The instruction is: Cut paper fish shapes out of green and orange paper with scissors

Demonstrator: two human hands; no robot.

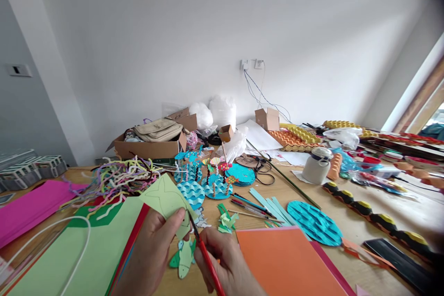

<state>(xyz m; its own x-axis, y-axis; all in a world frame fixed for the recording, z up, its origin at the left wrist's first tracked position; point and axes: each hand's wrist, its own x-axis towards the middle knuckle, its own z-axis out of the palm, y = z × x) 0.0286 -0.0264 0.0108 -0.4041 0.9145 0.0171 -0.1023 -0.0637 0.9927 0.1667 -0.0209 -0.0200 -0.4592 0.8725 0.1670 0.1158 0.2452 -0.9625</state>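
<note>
My left hand (152, 245) pinches a light green sheet of paper (165, 196) with a fish outline drawn on it, thumb on top near its lower edge. My right hand (225, 263) is closed around red-handled scissors (204, 252), whose dark blades meet the paper's edge by my left thumb. A small cut-out green paper fish (183, 259) lies on the table just below both hands.
An orange sheet (284, 259) lies to the right and green and red sheets (86, 249) to the left. Further back are a pile of pipe cleaners (114, 178), blue wavy paper discs (314, 222), pens (248, 203), a cardboard box (149, 148) and a white jar (317, 165).
</note>
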